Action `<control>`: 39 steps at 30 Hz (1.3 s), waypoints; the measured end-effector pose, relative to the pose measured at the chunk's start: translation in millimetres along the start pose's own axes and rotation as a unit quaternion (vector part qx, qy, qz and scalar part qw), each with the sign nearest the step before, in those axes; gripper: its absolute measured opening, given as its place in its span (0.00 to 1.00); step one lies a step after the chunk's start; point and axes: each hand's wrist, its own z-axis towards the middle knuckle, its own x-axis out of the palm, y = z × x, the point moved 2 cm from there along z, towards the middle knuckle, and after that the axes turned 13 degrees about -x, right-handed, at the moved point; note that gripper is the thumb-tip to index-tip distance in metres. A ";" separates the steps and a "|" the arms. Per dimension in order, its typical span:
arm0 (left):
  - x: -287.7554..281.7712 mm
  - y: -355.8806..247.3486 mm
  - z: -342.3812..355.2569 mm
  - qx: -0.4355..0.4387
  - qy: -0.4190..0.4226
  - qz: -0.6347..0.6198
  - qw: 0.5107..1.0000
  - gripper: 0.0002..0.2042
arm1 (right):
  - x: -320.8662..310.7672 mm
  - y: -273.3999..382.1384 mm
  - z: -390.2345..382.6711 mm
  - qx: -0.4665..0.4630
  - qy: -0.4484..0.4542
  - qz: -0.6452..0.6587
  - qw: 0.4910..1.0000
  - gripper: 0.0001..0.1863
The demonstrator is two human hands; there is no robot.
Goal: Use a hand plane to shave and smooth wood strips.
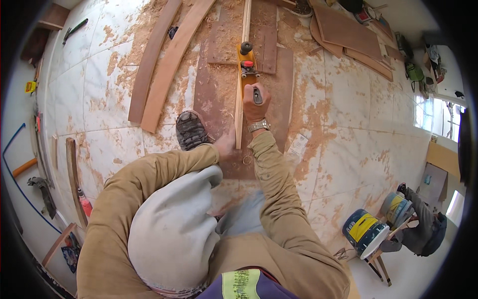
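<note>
My right hand (258, 103) is closed round the rear handle of a yellow hand plane (247, 70) with a dark front knob and red part. The plane sits on a long, pale wooden strip (238, 124) running away from me over brown boards (211, 89) strewn with shavings. My left hand (225, 144) grips the near end of the strip from its left side; its fingertips are partly hidden. A dark, dusty shoe (191, 130) stands on the left, just beyond my left hand.
Long planks (172, 65) lie on the marble-tiled floor to the left, cut panels (348, 30) at back right. Two paint buckets (362, 231) and dark fabric items (418, 229) are at lower right. A hammer (74, 31), timber (72, 174) and a bottle (84, 203) lie along the left.
</note>
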 end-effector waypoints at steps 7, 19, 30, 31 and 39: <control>-8.4 7.9 1.8 -0.046 0.146 -0.006 0.988 0.48 | -38.2 29.7 -69.9 0.103 0.031 0.029 0.994 0.13; -36.7 -22.2 -3.6 -0.049 0.146 0.043 0.987 0.46 | 132.7 -90.3 247.9 -0.028 -0.041 -0.042 0.998 0.16; -45.2 -23.8 2.6 -0.130 0.174 -0.005 0.976 0.47 | 28.1 -9.9 40.2 0.051 0.000 0.016 0.999 0.13; -44.3 -22.8 2.6 -0.123 0.194 -0.005 0.973 0.47 | 33.1 -6.8 51.1 0.029 -0.012 0.021 0.999 0.13; -48.6 -31.1 2.6 -0.132 0.173 0.012 0.976 0.46 | 151.7 -114.3 305.7 -0.011 -0.059 -0.009 0.998 0.17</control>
